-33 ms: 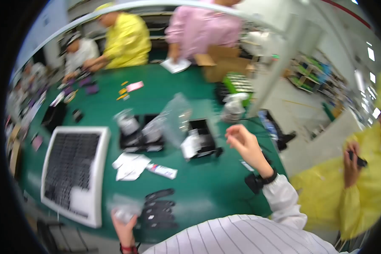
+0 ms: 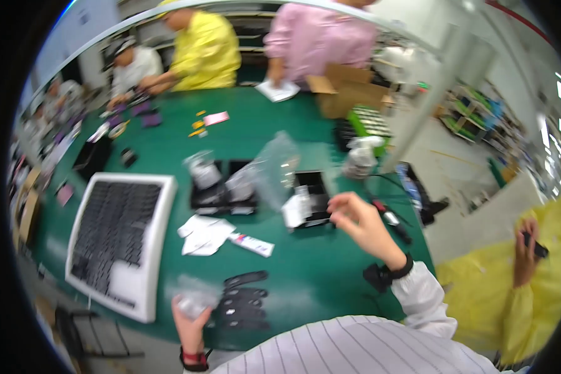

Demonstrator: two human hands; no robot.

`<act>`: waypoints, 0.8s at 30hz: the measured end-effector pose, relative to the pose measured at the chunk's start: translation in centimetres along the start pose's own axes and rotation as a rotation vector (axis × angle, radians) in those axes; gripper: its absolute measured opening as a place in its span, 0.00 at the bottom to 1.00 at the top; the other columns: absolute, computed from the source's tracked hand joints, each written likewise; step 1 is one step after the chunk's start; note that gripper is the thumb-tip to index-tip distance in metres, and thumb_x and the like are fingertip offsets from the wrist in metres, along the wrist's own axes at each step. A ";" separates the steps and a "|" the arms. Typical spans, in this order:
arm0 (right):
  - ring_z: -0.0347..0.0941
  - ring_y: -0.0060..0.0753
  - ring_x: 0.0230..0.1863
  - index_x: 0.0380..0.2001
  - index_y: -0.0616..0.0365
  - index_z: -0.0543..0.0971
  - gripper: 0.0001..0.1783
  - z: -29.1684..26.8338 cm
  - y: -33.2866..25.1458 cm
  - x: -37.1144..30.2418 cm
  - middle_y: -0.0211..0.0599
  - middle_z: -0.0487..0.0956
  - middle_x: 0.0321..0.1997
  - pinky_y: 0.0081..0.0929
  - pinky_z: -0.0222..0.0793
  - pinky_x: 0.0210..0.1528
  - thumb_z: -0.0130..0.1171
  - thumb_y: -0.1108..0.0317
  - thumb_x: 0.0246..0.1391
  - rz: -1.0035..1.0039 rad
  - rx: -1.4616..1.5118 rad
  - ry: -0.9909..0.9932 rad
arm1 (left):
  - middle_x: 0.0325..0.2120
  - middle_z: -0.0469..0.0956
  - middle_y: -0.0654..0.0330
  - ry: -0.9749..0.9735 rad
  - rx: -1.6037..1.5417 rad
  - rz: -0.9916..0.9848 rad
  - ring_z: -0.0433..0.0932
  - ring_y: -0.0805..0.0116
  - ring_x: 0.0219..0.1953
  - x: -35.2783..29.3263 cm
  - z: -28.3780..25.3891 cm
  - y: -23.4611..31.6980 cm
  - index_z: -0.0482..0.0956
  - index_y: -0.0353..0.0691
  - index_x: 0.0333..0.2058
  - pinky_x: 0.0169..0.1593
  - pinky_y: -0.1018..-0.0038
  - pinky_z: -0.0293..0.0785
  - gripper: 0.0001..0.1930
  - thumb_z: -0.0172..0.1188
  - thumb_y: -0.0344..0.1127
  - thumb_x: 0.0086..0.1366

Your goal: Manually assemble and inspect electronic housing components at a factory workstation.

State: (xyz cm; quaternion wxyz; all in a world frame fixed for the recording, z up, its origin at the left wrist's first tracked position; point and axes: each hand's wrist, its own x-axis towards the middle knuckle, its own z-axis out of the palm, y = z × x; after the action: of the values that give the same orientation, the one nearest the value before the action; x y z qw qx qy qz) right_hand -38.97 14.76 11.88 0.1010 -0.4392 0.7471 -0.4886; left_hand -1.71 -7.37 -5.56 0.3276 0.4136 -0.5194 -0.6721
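My left hand (image 2: pixel 190 321) is at the near edge of the green table (image 2: pixel 318 274), closed around a crumpled clear plastic bag (image 2: pixel 196 298). Just right of it lie several dark, flat, strip-like parts (image 2: pixel 243 305) in a row. My right hand (image 2: pixel 364 227) hovers with fingers loosely curved and apart, nothing visible in them. Its fingertips overlap the right edge of a small black box (image 2: pixel 315 187) with white paper (image 2: pixel 297 209) in it; whether they touch cannot be made out. Left of that box, a large clear bag (image 2: pixel 274 171) rests beside black trays (image 2: pixel 221 198) with bagged pieces.
A white foam tray (image 2: pixel 166 230) filled with rows of dark parts lies at left. White papers (image 2: pixel 206 235) and a white tube-like packet (image 2: pixel 252 244) are mid-table. A cardboard box (image 2: pixel 349 93) and green carton (image 2: pixel 371 124) stand far right. Other people work around the table.
The whole view has shifted, moving the table contents rightward. Relative to the black box, my right hand has come left, closer to it. My left hand still holds the bag.
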 end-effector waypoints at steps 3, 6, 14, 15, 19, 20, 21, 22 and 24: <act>0.79 0.34 0.49 0.57 0.63 0.70 0.24 8.0 -4.1 -0.5 0.47 0.78 0.51 0.31 0.76 0.47 0.62 0.64 0.62 0.007 0.050 -0.462 | 0.45 0.73 0.57 -0.139 0.087 0.126 0.75 0.67 0.48 -0.2 1.4 1.7 0.64 0.38 0.55 0.48 0.71 0.75 0.36 0.74 0.23 0.49; 0.75 0.49 0.56 0.64 0.62 0.65 0.36 15.4 -4.2 -1.5 0.54 0.72 0.59 0.39 0.76 0.50 0.65 0.56 0.59 -0.181 0.067 -0.575 | 0.48 0.72 0.53 -0.219 0.244 0.208 0.76 0.62 0.49 0.4 1.2 0.9 0.61 0.39 0.57 0.52 0.66 0.75 0.44 0.79 0.27 0.44; 0.78 0.55 0.34 0.43 0.66 0.74 0.18 25.5 -3.8 2.4 0.53 0.79 0.35 0.38 0.72 0.35 0.66 0.63 0.57 -0.243 0.139 -0.502 | 0.58 0.64 0.50 -0.045 0.485 0.468 0.69 0.50 0.58 2.5 2.7 4.3 0.61 0.38 0.63 0.58 0.61 0.71 0.53 0.83 0.32 0.38; 0.80 0.51 0.30 0.41 0.66 0.75 0.17 25.8 -3.9 3.3 0.51 0.80 0.32 0.36 0.73 0.32 0.65 0.64 0.58 -0.224 0.107 -0.483 | 0.58 0.64 0.50 -0.036 0.478 0.466 0.69 0.50 0.58 2.6 2.4 4.4 0.61 0.38 0.63 0.58 0.61 0.71 0.53 0.83 0.32 0.38; 0.82 0.31 0.23 0.40 0.68 0.76 0.15 28.5 -2.3 7.4 0.51 0.82 0.28 0.30 0.74 0.23 0.62 0.64 0.61 0.035 0.350 -0.337 | 0.64 0.56 0.53 0.143 0.424 0.354 0.69 0.52 0.59 3.5 0.7 3.4 0.54 0.42 0.69 0.55 0.59 0.77 0.58 0.82 0.32 0.41; 0.83 0.33 0.24 0.39 0.69 0.76 0.15 29.2 -2.7 8.5 0.51 0.82 0.28 0.31 0.75 0.24 0.62 0.64 0.61 -0.005 0.303 -0.265 | 0.64 0.57 0.53 0.147 0.353 0.310 0.69 0.53 0.58 3.8 -0.3 2.2 0.55 0.42 0.68 0.54 0.60 0.77 0.56 0.82 0.31 0.43; 0.83 0.35 0.24 0.39 0.69 0.75 0.16 29.5 -3.1 9.8 0.51 0.82 0.28 0.32 0.76 0.25 0.62 0.64 0.61 -0.045 0.255 -0.183 | 0.63 0.57 0.53 0.142 0.282 0.271 0.70 0.54 0.58 4.1 -0.9 1.2 0.55 0.41 0.68 0.53 0.61 0.78 0.55 0.81 0.31 0.44; 0.83 0.40 0.25 0.38 0.68 0.76 0.16 30.1 -2.9 11.2 0.53 0.83 0.30 0.33 0.76 0.25 0.62 0.63 0.61 -0.041 0.171 -0.139 | 0.61 0.60 0.52 0.144 0.252 0.259 0.72 0.56 0.56 4.2 -1.3 0.3 0.58 0.39 0.66 0.51 0.64 0.79 0.50 0.80 0.29 0.47; 0.84 0.45 0.32 0.45 0.69 0.72 0.26 31.2 -1.5 13.8 0.56 0.83 0.34 0.37 0.77 0.31 0.66 0.55 0.58 -0.059 0.037 -0.178 | 0.60 0.61 0.52 0.133 0.273 0.280 0.72 0.58 0.55 4.5 -1.4 -0.5 0.60 0.39 0.65 0.51 0.65 0.79 0.48 0.79 0.28 0.47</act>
State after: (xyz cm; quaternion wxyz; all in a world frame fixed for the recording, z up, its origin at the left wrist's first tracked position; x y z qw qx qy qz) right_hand -28.30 -15.88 1.27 0.1609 -0.5007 0.7127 -0.4642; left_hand -2.43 -11.74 -7.17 0.3924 0.4214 -0.6355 -0.5144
